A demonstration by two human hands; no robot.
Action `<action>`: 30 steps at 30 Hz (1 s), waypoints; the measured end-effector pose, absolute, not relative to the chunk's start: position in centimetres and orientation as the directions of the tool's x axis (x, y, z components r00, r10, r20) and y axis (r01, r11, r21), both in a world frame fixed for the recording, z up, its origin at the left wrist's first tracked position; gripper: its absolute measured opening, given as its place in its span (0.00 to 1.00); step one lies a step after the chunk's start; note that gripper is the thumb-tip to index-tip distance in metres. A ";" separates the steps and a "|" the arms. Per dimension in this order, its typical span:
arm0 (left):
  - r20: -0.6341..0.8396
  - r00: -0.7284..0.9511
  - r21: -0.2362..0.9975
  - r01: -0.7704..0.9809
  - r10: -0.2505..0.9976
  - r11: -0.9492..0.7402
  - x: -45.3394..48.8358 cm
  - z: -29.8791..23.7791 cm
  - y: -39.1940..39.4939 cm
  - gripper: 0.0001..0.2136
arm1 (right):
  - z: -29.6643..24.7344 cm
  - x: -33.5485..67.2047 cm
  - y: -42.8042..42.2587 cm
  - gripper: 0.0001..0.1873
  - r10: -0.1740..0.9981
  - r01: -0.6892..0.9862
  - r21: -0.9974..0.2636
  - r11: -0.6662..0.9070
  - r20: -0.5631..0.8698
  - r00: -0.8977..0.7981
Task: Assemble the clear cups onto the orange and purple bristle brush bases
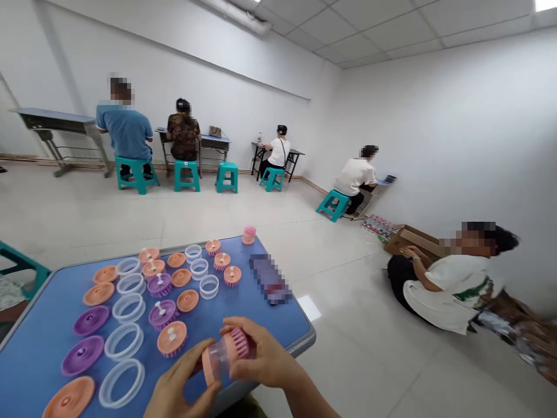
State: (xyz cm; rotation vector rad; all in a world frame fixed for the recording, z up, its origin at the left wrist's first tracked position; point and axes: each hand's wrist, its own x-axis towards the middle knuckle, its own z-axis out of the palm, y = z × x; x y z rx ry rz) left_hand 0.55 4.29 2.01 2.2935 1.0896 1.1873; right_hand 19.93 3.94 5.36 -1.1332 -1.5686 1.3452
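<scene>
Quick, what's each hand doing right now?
Left hand: closed, holding the pink brush.
Right hand: closed, holding the same brush.

We are counting five stools (137, 174) at upper left, four people (126, 125) seated there, one person (456, 284) on the floor at right, and, on the table (35, 348) at lower left, eight rings (124, 341) and four purple pieces (91, 320).

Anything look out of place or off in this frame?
One small oddity: a pink bristled brush head perches tilted on the far corner of the blue table, apart from the rows of discs and rings. The clear-ringed brush between the left hand and right hand looks intact; nothing appears spilled.
</scene>
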 end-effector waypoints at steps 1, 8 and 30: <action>0.520 0.360 0.606 0.484 0.775 -0.631 0.6 2.2 4.2 0.21 | 5.6 20.1 3.9 0.32 0.941 0.171 -0.980 0.103 0.040 -0.335; 0.626 0.402 0.456 0.506 0.668 -0.732 0.6 0.8 4.2 0.26 | 6.3 20.0 3.7 0.20 0.963 0.325 -0.944 0.052 -0.039 -0.267; 0.494 0.155 0.682 0.541 0.856 -0.492 0.6 -2.0 3.7 0.21 | 10.5 22.2 12.9 0.20 0.904 0.644 -0.697 0.315 0.428 0.021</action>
